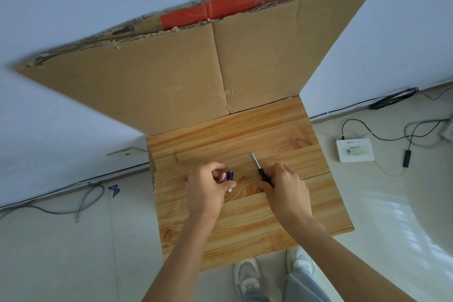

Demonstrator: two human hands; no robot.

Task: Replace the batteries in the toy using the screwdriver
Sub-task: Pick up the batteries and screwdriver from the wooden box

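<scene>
Wood-grain tabletop (245, 216) under both hands. Left hand (206, 189) pinches two batteries (226, 176) just above the surface; right hand (285, 186) grips the screwdriver (259, 169) by its black handle, tip pointing away. Cardboard (171, 86) leans behind.

Our bare left forearm (182, 247) and right forearm (331, 250) stretch forward side by side. Our left hand (208, 190) curls fingers and thumb round two small cylindrical batteries (227, 176), one red and one blue. Our right hand (286, 187), knuckles up, grips a black-handled, silver-shafted screwdriver (260, 169).
</scene>
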